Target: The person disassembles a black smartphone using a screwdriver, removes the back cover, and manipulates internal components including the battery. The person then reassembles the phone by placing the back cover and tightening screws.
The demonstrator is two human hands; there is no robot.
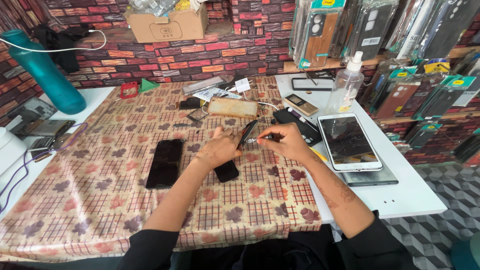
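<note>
A dark phone [234,159] is held tilted up on its edge above the patterned tablecloth [100,200] by the left hand [220,148], whose fingers are closed around its upper part. A small metal tool [256,140] is pinched in the closed fingers of the right hand [286,141], with its tip touching the phone's upper edge. Another black phone [165,162] is laid flat just to the left, while a white tablet with a cracked screen [348,141] and a clear spray bottle [346,86] are placed on the white table [415,195] to the right.
</note>
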